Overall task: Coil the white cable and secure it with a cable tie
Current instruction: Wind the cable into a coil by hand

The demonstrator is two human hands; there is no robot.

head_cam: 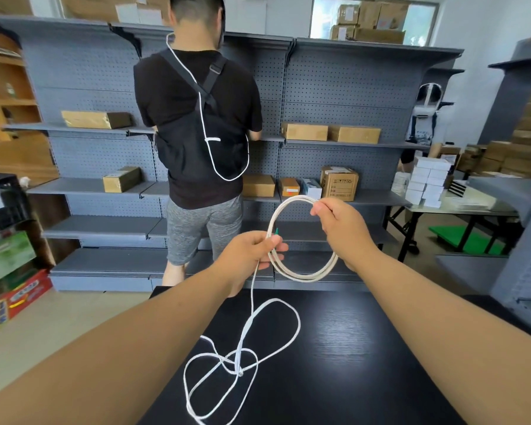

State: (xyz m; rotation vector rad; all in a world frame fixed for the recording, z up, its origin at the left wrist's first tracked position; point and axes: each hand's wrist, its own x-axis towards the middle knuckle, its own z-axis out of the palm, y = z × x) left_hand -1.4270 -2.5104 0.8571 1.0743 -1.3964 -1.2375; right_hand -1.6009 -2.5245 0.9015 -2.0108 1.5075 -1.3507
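Above black table: left hand and right hand pinching white cable coil at opposite sides, green connector above left grip, loose tangle below

The white cable is partly wound into a round coil of a few turns, held upright in the air at centre frame (a small green piece shows at its left edge). One strand drops from the coil to loose, crossing loops lying at lower centre
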